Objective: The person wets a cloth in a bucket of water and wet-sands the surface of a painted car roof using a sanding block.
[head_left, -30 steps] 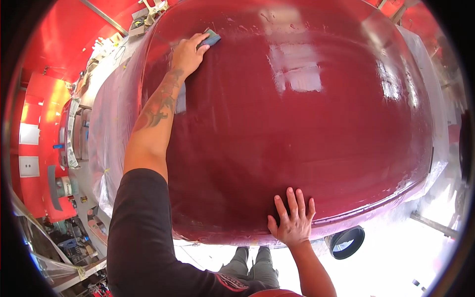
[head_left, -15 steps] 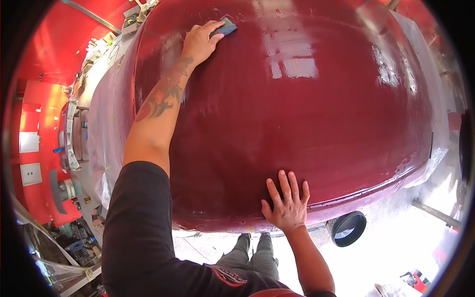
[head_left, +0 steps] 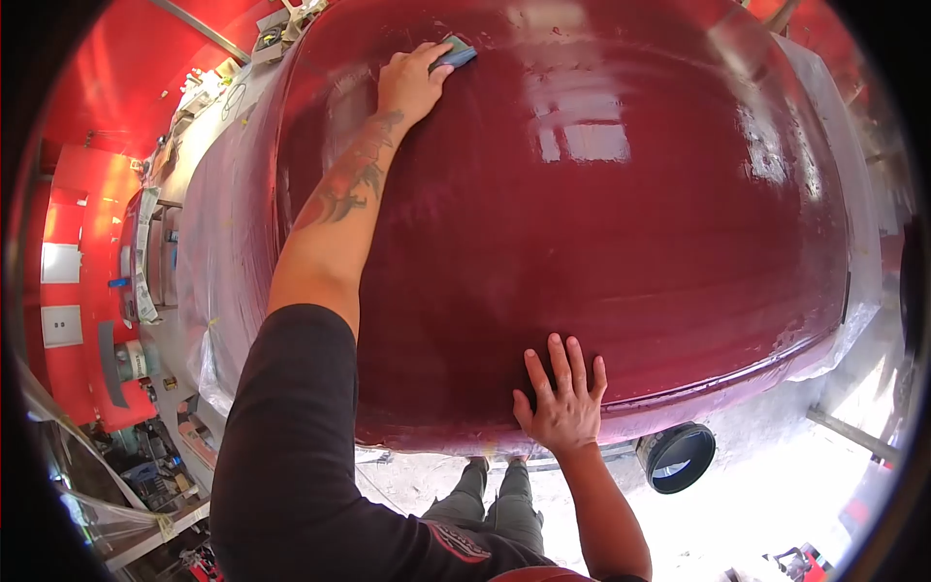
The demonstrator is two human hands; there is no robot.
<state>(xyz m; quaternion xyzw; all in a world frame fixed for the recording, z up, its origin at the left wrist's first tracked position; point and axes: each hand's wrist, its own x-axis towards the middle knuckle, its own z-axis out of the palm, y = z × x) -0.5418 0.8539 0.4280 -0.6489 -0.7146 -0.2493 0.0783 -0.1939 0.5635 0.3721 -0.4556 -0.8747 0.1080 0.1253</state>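
Note:
A large curved dark red car panel (head_left: pixel 601 252) fills the middle of the view, its surface wet and shiny. Near its far left part, my left hand (head_left: pixel 410 82) grips a blue-grey sanding block (head_left: pixel 454 52), which lies against the panel. The block's underside is hidden. My right hand (head_left: pixel 562 403) rests palm down on the panel close to its near edge, fingers spread, holding nothing.
Clear plastic sheeting (head_left: pixel 225 233) drapes the panel's left side, with more along the right. A black bucket (head_left: pixel 677 458) stands on the floor beyond the near edge. Tools and containers (head_left: pixel 155 480) crowd the lower left, beside a red wall (head_left: pixel 87 301).
My left hand and the sanding block have slid slightly to the right over the panel. My right hand stays in place.

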